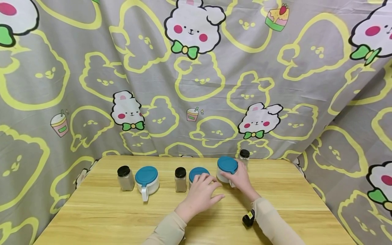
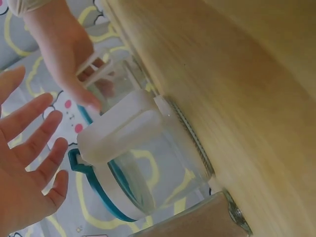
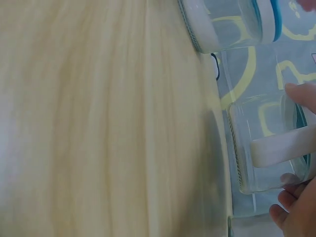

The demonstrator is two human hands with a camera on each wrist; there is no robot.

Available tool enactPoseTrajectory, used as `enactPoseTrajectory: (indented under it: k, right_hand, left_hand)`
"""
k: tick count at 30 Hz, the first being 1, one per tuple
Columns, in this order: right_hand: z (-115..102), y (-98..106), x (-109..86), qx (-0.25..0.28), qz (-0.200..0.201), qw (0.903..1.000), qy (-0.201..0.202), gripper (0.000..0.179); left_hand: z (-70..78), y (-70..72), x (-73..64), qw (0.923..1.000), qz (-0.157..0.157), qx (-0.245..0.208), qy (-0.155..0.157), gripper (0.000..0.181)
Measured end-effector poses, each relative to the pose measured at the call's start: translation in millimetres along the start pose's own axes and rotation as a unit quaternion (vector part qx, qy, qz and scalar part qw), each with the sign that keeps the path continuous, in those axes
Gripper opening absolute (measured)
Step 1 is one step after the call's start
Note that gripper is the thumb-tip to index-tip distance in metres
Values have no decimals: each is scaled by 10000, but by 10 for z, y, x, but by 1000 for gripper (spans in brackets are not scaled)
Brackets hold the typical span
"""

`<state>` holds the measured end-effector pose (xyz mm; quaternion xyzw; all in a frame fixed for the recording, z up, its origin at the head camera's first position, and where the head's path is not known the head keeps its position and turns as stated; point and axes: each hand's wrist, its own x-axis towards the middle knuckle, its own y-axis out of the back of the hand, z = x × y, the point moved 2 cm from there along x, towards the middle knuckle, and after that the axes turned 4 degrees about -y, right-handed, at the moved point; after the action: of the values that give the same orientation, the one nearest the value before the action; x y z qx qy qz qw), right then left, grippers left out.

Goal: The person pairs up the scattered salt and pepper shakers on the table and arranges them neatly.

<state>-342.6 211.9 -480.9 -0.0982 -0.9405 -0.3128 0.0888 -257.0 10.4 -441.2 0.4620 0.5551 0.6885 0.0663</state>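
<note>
My right hand (image 1: 240, 177) grips a clear jar with a blue lid and white handle (image 1: 227, 165) at the right of the row. In the right wrist view the thumb and fingers (image 3: 302, 210) hold that jar (image 3: 266, 143) around its lid end. My left hand (image 1: 200, 192) hovers with spread fingers in front of the middle blue-lidded jar (image 1: 198, 172), partly covering it. The left wrist view shows the left hand's fingers (image 2: 37, 123) apart from that jar's handle (image 2: 121, 126), holding nothing. A third blue-lidded jar (image 1: 147, 180) stands at the left, handle forward.
Black-capped square bottles stand beside the jars: one at the left (image 1: 125, 178), one in the middle (image 1: 180, 180), one behind the right hand (image 1: 244, 157). A small black object (image 1: 248, 219) is by the right sleeve. A patterned curtain (image 1: 196, 85) hangs behind the wooden table (image 1: 122, 217).
</note>
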Motion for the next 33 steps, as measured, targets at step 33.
enactPoseTrajectory:
  k: [33]
  right_hand:
    - [158, 646, -293, -301, 134, 9987, -397, 100]
  left_hand:
    - [3, -70, 562, 9911, -1053, 174, 800, 36]
